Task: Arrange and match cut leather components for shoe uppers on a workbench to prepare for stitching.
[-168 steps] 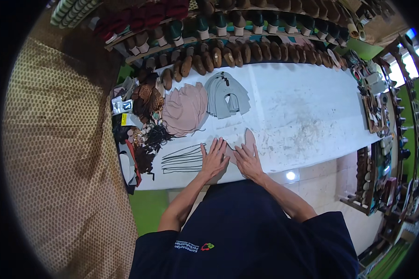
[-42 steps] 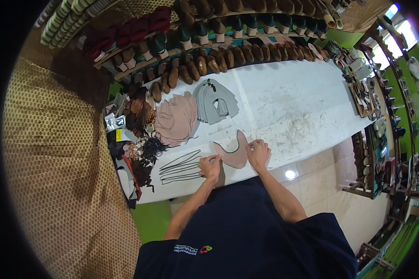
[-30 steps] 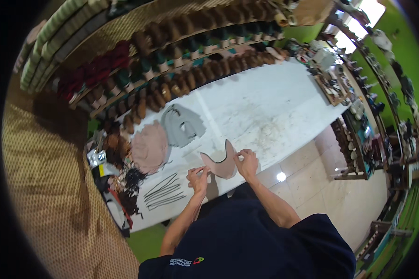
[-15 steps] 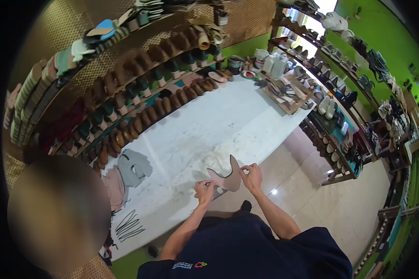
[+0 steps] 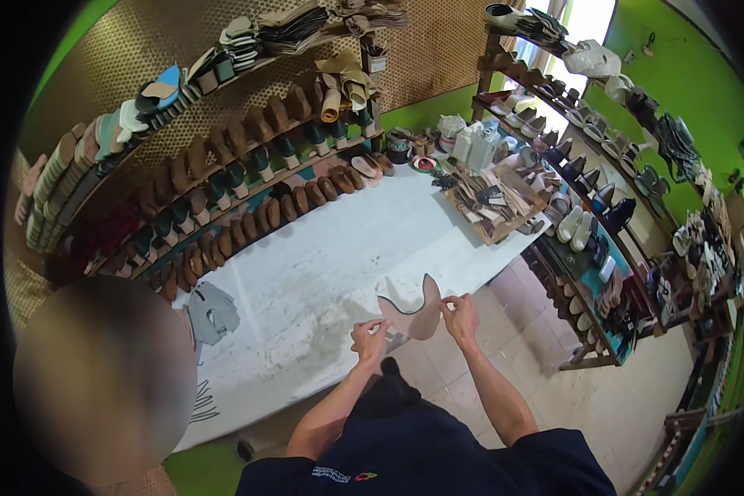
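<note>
A pinkish-beige, U-shaped shoe upper piece [image 5: 420, 321] with a dark inner edge is held up in front of me, over the near edge of the white table. Its curved opening faces away from me. My left hand [image 5: 370, 339] pinches the left arm of the piece between thumb and fingers. On the opposite side, my right hand [image 5: 462, 318] grips the outer edge in a pinch. Grey cut pieces [image 5: 212, 312] lie at the table's left end, with thin dark strips [image 5: 204, 403] nearer to me.
The white worktable [image 5: 306, 281] runs diagonally away, with smudges on its top. A tray of scraps and tools [image 5: 496, 202] sits at its far right. Shelves of shoe lasts [image 5: 248, 223] line the left; a shoe rack [image 5: 591, 165] stands right. A blurred round patch covers the lower left.
The view has shifted, so the table's contents sit further left. Both hands keep hold of the upper piece, which now shows slightly wider and further right.
</note>
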Motion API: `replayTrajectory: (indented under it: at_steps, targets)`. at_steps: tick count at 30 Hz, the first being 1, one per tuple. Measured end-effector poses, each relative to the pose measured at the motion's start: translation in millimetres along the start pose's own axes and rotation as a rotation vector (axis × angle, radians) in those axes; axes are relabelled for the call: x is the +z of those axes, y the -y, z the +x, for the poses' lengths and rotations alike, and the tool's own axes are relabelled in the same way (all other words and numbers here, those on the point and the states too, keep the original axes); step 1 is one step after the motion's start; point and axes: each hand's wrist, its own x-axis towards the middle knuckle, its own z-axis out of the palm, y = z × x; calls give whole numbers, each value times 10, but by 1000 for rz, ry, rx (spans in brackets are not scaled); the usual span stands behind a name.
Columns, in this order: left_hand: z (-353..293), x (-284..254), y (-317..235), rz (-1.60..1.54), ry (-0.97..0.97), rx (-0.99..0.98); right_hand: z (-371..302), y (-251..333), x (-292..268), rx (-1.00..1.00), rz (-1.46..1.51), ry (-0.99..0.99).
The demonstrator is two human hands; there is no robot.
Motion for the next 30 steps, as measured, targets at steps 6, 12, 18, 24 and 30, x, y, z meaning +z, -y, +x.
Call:
replayTrajectory:
  at_steps: [6,12,18,24,30]
  targets:
    - [404,274,-243,-57,10,-41,603,-6,107,-40,-10,26]
    - [834,607,-549,-24,-15,-35,1180,-41,175,-47,-28,69]
    - [1229,793,-735,-73,-33,-73,1703,-16,245,-21,-52,119]
    - [1536,953,-1038,19,-142,-35,2249,70,379,-307,-200,-91]
    - [2070,1166,-1264,48,-248,-49,2976,109,657,-464,-212,-92]
